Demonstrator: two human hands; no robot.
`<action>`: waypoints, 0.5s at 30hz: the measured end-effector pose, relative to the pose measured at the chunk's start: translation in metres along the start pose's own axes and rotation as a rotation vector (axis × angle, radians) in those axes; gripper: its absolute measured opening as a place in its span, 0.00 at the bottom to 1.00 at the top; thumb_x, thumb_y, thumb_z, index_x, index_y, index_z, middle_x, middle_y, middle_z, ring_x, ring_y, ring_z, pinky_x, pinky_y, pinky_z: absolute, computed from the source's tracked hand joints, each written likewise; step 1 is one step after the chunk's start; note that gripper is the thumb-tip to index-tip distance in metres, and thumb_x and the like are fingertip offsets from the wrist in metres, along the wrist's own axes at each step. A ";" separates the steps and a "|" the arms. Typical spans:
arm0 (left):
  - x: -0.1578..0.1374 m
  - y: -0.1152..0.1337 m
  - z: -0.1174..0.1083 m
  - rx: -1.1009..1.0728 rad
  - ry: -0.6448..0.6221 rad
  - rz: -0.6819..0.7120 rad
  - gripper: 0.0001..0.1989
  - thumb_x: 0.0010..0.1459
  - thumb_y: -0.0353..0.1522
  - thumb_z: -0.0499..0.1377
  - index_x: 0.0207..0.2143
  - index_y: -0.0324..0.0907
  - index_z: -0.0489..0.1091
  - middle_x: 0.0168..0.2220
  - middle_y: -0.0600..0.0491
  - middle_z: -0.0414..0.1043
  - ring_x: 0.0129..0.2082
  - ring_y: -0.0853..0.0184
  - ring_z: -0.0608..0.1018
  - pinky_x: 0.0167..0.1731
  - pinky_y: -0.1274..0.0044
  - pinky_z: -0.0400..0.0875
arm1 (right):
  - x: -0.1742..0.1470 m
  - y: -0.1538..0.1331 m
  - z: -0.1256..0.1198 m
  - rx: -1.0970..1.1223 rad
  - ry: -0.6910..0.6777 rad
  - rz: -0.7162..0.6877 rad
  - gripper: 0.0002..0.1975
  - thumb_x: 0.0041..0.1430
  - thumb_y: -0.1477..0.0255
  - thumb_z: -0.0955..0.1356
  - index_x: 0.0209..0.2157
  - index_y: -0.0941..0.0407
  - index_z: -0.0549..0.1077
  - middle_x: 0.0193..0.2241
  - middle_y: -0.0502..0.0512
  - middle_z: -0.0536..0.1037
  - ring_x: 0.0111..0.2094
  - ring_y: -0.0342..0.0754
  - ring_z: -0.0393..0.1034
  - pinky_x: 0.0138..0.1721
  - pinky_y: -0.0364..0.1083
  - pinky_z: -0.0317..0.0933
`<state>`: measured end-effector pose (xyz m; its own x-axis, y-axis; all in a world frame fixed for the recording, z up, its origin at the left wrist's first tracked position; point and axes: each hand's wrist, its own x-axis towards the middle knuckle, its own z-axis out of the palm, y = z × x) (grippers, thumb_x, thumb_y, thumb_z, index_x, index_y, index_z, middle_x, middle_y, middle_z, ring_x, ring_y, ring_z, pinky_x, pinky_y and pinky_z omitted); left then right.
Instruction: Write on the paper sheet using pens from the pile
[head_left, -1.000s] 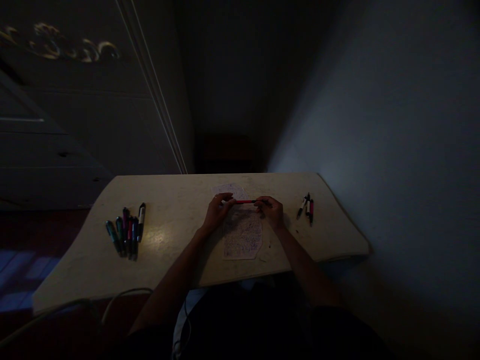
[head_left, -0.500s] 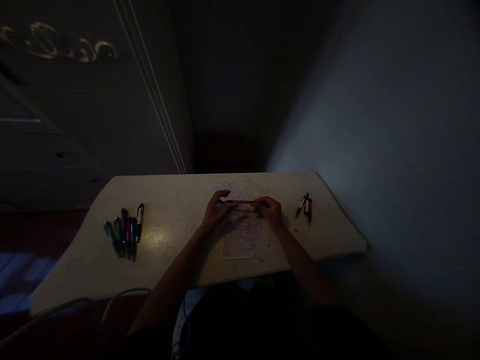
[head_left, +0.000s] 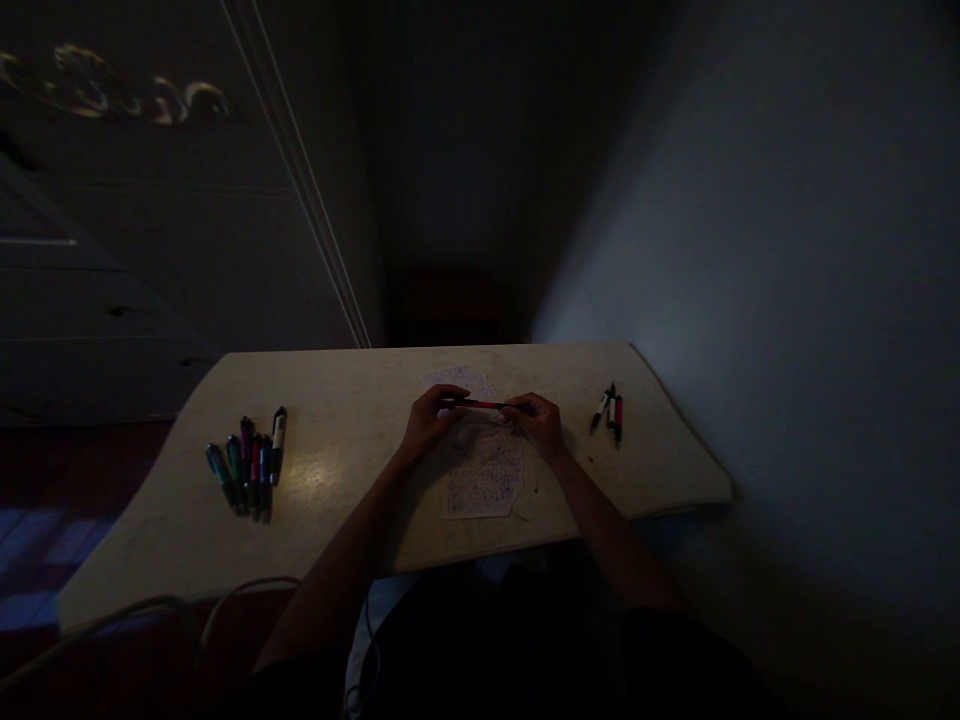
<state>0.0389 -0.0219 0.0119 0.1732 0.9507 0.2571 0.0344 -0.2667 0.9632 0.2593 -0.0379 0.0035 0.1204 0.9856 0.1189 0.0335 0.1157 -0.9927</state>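
A slim red and black pen lies level between my two hands above the table. My left hand is closed on its left end, thumb below and fingers curled over it. At the other end, my right hand pinches the pen between thumb and fingertips. Beneath them is a sheet of paper covered in dense handwriting, partly hidden by the hands. The dim light hides the finer detail of the pen's tip.
On the left of the pale table lies a group of several pens in green, purple, red and dark colours. A smaller cluster of pens sits at the right. A wall rises beyond the right edge; a cable hangs at the front left.
My left hand's raised fingers have come down and closed around the left end of the pen. The right hand keeps its pinch, nearly in place.
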 end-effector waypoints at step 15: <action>-0.001 -0.004 0.000 0.101 -0.020 0.020 0.14 0.57 0.43 0.61 0.37 0.41 0.75 0.37 0.49 0.78 0.38 0.63 0.78 0.38 0.73 0.72 | -0.002 -0.001 0.001 0.013 0.008 -0.026 0.16 0.41 0.60 0.78 0.28 0.55 0.77 0.19 0.50 0.79 0.21 0.46 0.74 0.24 0.43 0.68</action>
<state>0.0390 -0.0218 0.0079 0.1941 0.9420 0.2737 0.1299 -0.3012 0.9447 0.2576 -0.0402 0.0039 0.1273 0.9813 0.1444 0.0243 0.1425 -0.9895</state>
